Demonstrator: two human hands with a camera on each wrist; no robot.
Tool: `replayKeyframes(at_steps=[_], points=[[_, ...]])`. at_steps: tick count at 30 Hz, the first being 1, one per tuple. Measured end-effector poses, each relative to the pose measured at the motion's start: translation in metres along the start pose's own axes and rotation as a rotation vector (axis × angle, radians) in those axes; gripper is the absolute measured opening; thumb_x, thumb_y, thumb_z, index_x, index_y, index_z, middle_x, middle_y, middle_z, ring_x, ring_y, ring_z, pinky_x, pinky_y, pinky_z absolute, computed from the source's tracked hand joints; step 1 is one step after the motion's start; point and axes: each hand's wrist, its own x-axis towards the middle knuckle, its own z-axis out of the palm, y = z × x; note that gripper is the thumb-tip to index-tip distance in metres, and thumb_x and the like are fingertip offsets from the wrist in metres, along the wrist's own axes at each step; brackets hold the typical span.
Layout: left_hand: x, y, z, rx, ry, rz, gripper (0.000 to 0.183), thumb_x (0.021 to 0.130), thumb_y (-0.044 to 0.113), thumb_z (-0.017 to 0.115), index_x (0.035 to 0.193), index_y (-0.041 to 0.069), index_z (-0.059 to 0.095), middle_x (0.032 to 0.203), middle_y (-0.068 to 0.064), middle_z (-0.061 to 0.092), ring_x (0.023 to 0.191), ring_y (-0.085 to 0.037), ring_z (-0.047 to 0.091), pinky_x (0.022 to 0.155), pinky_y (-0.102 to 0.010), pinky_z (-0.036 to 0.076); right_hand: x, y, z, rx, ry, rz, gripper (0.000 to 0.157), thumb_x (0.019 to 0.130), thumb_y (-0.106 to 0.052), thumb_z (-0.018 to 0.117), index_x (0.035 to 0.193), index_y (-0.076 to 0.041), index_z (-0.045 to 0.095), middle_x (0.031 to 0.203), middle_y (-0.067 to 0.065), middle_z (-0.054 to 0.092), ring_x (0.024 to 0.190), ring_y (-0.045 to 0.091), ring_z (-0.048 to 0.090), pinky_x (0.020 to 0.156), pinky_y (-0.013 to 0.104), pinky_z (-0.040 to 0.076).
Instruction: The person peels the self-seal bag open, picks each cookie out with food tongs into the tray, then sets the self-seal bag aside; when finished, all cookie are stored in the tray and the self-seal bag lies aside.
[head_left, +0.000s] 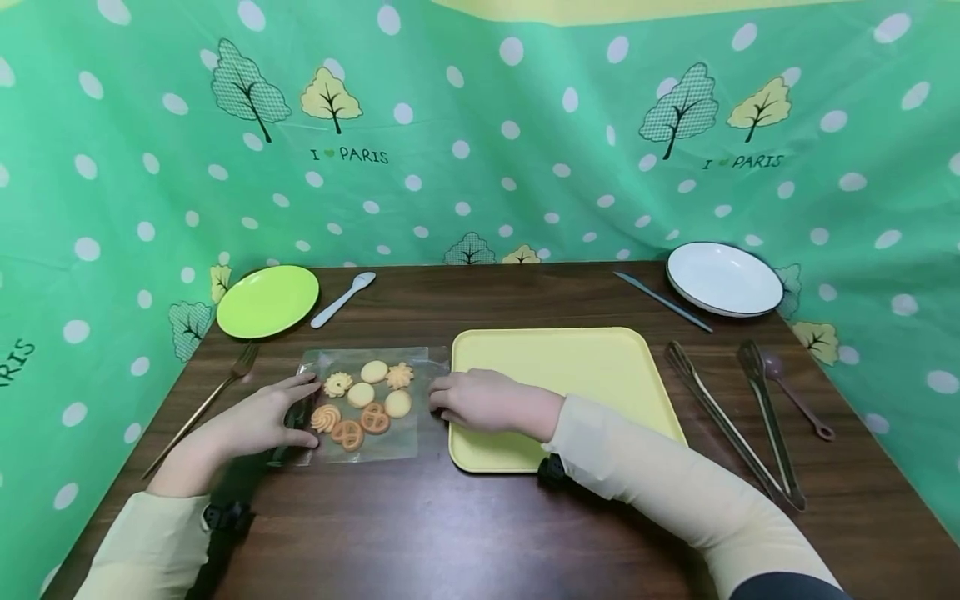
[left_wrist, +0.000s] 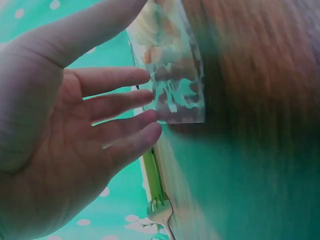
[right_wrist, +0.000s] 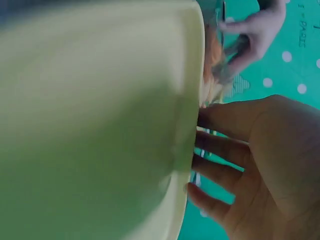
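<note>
A clear plastic bag of biscuits [head_left: 360, 395] lies flat on the dark table; several round, flower-shaped and pretzel-shaped biscuits show through it. At its left end is my left hand [head_left: 251, 425], thumb and fingers spread. In the left wrist view the long, nearly straight fingers [left_wrist: 120, 105] reach the bag's clear edge [left_wrist: 180, 100]. My right hand [head_left: 491, 402] is at the bag's other end, over the left rim of a yellow tray [head_left: 577, 358]. Its fingers [right_wrist: 220, 172] bend slightly beside the tray rim in the right wrist view.
A fork [head_left: 210, 400] lies left of the bag. Behind are a green plate [head_left: 268, 302] and a pale blue spoon [head_left: 343, 300]. On the right lie a white dish [head_left: 723, 279], a blue knife [head_left: 663, 301], metal tongs [head_left: 723, 417] and a purple spoon [head_left: 797, 398].
</note>
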Motion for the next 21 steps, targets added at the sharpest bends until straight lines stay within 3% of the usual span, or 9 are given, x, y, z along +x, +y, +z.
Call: replayKeyframes(at_steps=[3,11,16,21], points=[[0.002,-0.002,0.000,0.005,0.036,0.008,0.077,0.077,0.042,0.076,0.132,-0.004,0.051,0.139,-0.029,0.042,0.127,-0.047,0.040,0.096,-0.057,0.039,-0.003,-0.003,0.002,-0.008,-0.016,-0.002,0.017,0.096,-0.020,0.055,0.110,-0.019,0.064,0.121,-0.003,0.060,0.110,0.013,0.057,0.085,0.033,0.050],[0.007,-0.008,-0.003,-0.005,0.146,0.069,0.049,0.082,0.028,0.075,0.121,0.003,0.060,0.124,-0.018,0.059,0.118,-0.038,0.052,0.093,-0.053,0.044,-0.010,0.001,0.007,0.008,0.017,-0.047,0.022,0.095,-0.019,0.055,0.116,-0.023,0.061,0.128,-0.001,0.056,0.118,0.017,0.054,0.087,0.037,0.049],[0.008,-0.014,0.000,-0.082,0.171,0.056,0.047,0.080,0.021,0.076,0.122,0.007,0.062,0.125,-0.014,0.059,0.118,-0.035,0.054,0.090,-0.050,0.046,-0.010,0.001,0.004,0.043,-0.008,-0.031,0.024,0.096,-0.019,0.054,0.119,-0.023,0.061,0.130,-0.001,0.055,0.119,0.017,0.052,0.090,0.038,0.049],[0.007,-0.018,0.005,-0.082,0.193,0.029,0.044,0.076,0.016,0.079,0.117,0.007,0.067,0.120,-0.012,0.061,0.107,-0.031,0.060,0.080,-0.044,0.051,-0.010,0.002,0.003,0.075,-0.030,-0.023,0.026,0.096,-0.017,0.054,0.120,-0.024,0.062,0.132,-0.001,0.053,0.121,0.017,0.051,0.091,0.037,0.048]])
